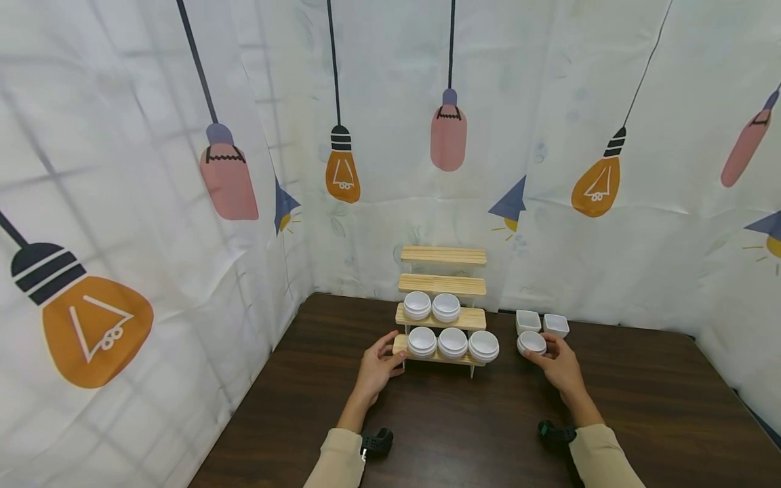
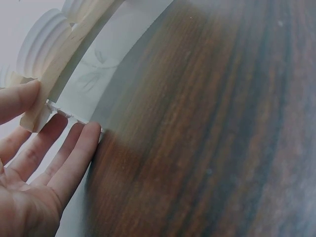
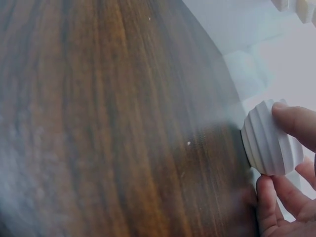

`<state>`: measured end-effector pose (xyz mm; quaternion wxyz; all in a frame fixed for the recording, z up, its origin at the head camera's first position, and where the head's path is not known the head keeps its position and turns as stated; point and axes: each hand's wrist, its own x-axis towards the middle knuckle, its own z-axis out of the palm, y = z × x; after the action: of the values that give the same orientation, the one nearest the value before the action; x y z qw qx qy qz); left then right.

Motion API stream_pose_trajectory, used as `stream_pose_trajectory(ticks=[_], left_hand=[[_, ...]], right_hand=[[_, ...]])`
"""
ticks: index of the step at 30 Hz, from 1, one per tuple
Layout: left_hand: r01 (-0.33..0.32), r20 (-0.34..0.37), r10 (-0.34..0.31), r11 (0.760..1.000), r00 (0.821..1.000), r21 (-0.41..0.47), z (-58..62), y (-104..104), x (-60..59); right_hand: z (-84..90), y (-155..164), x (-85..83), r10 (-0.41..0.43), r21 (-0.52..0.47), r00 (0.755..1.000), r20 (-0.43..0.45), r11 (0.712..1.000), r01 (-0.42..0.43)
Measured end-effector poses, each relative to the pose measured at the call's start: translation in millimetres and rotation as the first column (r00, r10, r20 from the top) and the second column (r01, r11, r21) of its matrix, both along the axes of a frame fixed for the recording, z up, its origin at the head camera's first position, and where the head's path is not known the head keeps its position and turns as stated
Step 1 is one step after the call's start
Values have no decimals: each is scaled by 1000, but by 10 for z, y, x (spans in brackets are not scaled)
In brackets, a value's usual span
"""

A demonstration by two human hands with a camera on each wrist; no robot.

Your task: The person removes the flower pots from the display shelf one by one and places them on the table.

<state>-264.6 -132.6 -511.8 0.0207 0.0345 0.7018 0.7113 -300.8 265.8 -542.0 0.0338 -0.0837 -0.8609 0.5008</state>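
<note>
Your L hand (image 1: 377, 369) steadies the wooden tiered rack (image 1: 443, 318) at its lowest shelf end, thumb & fingers pinching it; R hand (image 1: 560, 366) grip holds a round ribbed white bowl (image 1: 531, 343) on the table (image 1: 464, 434), w/ two square dishes (image 1: 542, 321) just behind

Dark wooden table (image 1: 641, 407) bearing a 4-tier wooden rack (image 1: 443, 318), 2 square white dishes (image 1: 542, 322) and 1 round ribbed bowl (image 1: 531, 343).
</note>
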Motion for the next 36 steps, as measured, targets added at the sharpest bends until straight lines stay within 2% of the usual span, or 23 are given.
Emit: stream_pose_trajectory(ticks=[4, 9, 17, 21, 28, 36], left_hand=[[-4, 6, 4, 1000, 1000, 5, -77, 0, -58], [-10, 0, 10, 1000, 1000, -9, -244, -10, -151], [-18, 14, 18, 1000, 1000, -8, -306, -21, -191], [-13, 15, 13, 1000, 1000, -4, -238, -15, -152], [-3, -9, 3, 1000, 1000, 4, 9, 1, 6], [5, 4, -5, 1000, 1000, 12, 73, 6, 33]], right_hand=[[1, -9, 18, -3, -4, 1000, -8, 1000, 3], [5, -15, 32, -6, -6, 1000, -16, 1000, 6], [6, -19, 33, -8, -8, 1000, -11, 1000, 7], [4, -21, 29, -11, -11, 1000, -7, 1000, 11], [4, -26, 21, -18, -15, 1000, -2, 1000, 18], [-2, -22, 24, -17, -11, 1000, -7, 1000, 17]])
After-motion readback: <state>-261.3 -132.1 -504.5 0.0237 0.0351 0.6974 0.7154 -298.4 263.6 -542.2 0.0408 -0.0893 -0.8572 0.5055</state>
